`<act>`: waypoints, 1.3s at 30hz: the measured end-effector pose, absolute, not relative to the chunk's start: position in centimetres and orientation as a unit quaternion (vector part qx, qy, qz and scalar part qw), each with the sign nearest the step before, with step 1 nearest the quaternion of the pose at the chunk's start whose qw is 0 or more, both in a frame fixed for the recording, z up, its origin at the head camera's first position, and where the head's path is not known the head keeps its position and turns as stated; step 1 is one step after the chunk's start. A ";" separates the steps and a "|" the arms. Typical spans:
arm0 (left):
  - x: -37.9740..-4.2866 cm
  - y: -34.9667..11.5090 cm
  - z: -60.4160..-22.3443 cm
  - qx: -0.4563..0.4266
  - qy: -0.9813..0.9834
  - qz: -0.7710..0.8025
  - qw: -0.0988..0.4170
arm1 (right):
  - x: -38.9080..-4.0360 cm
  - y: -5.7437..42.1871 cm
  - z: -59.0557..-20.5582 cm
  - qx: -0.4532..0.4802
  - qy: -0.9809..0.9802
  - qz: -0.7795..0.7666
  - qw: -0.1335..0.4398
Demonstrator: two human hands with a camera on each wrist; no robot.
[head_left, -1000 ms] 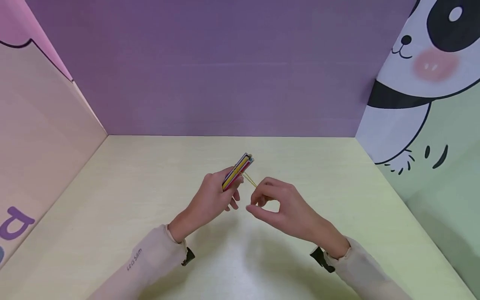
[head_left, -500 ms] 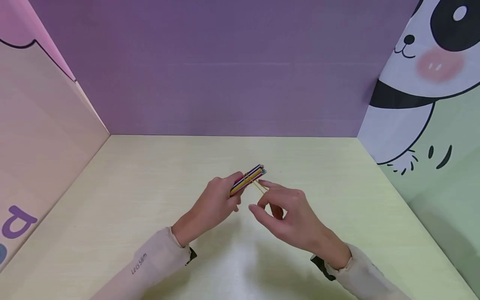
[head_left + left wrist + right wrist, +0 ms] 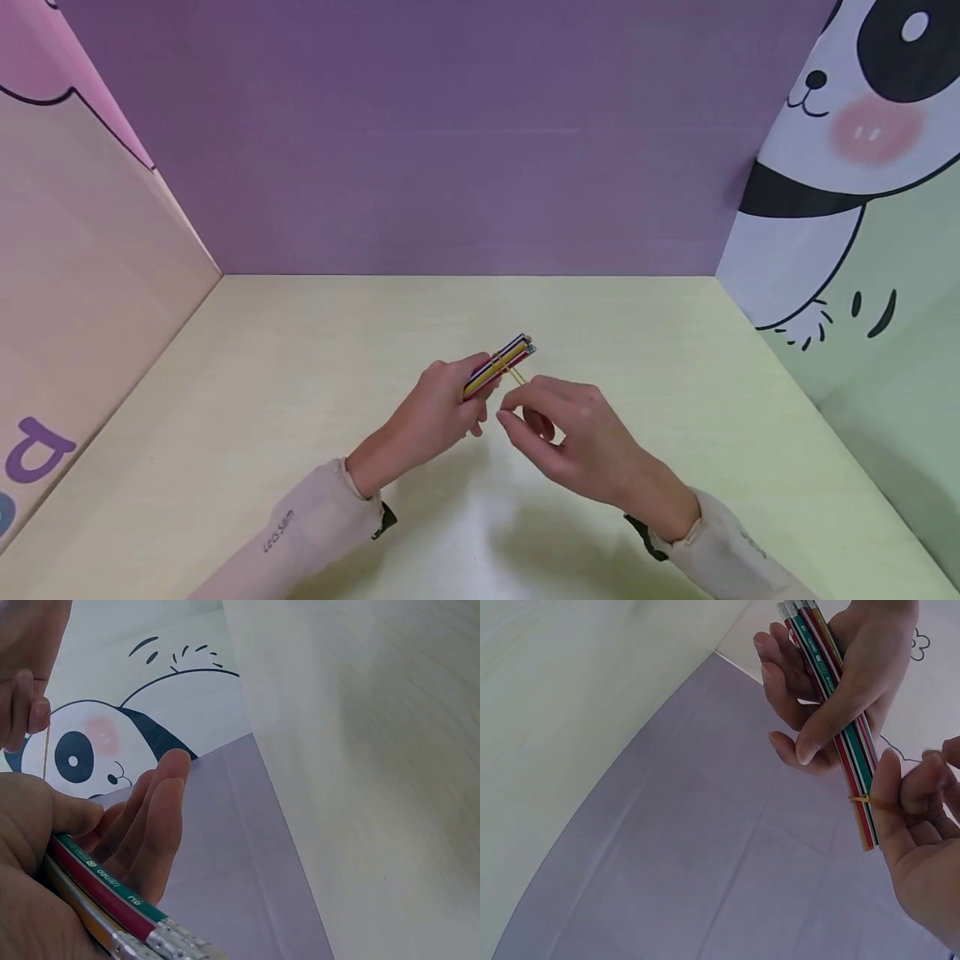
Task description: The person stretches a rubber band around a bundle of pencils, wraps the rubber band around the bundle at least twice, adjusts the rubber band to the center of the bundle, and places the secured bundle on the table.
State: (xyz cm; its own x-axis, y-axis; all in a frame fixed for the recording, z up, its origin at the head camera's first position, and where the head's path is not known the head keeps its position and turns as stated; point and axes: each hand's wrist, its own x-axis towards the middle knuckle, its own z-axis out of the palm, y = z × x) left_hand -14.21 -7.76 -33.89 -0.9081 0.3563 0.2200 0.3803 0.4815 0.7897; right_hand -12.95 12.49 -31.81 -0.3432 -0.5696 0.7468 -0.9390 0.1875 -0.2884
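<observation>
My left hand (image 3: 427, 417) grips a bundle of several striped pencils (image 3: 498, 367), tilted up to the right above the table. In the right wrist view, the left thumb lies across the pencils (image 3: 861, 754), and silvery ends with erasers show at the top. A thin yellowish rubber band (image 3: 885, 805) loops around the bundle near its other end. My right hand (image 3: 577, 433), just right of the bundle, holds the stretched band with curled fingers. The left wrist view shows green, red and yellow pencils (image 3: 112, 892) in the palm, and the band as a thin line.
A pale wooden table (image 3: 337, 333) lies beneath both hands. Behind it rises a purple panel (image 3: 465, 150). A pink panel (image 3: 90, 250) stands at the left and a green one with a panda (image 3: 885, 375) at the right.
The pencil bundle has shifted right and slightly down, and now lies at a flatter tilt. The right hand has moved slightly right and down, still pulling the rubber band.
</observation>
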 end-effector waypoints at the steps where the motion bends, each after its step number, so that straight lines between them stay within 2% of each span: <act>1: -14.3 -7.8 -33.9 -0.213 -0.857 -0.469 0.007 | -13.0 12.5 -31.8 0.515 -0.733 0.373 0.243; 7: -14.6 -8.4 -33.7 -0.195 -0.849 -0.490 -0.008 | -13.4 12.6 -31.7 0.495 -0.744 0.389 0.224; 11: -14.4 -8.2 -33.6 -0.196 -0.847 -0.494 0.020 | -14.2 12.7 -31.9 0.413 -0.756 0.473 0.186; 17: -13.7 -7.8 -33.6 -0.207 -0.866 -0.450 0.073 | -16.3 12.9 -32.7 0.226 -0.750 0.622 0.019; 22: -13.5 -8.2 -33.8 -0.209 -0.896 -0.373 0.124 | -17.8 12.7 -33.4 0.217 -0.744 0.618 -0.129; 26: -13.5 -8.6 -34.2 -0.226 -0.913 -0.295 0.165 | -18.4 12.9 -33.4 0.221 -0.763 0.574 -0.199; 32: -13.5 -8.8 -34.9 -0.254 -0.924 -0.215 0.188 | -18.6 13.4 -33.2 0.258 -0.809 0.485 -0.211; 39: -13.7 -8.6 -35.2 -0.269 -0.941 -0.158 0.130 | -18.7 14.0 -33.1 0.304 -0.850 0.412 -0.128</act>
State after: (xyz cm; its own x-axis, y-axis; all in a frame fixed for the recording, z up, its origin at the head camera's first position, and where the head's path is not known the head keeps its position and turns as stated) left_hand -13.67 -8.58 -35.23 -0.8217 0.4651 0.3293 0.5470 0.8058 0.2268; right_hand -18.68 13.95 -33.06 -0.7828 -0.6215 0.0322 -0.4105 0.4767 -0.7773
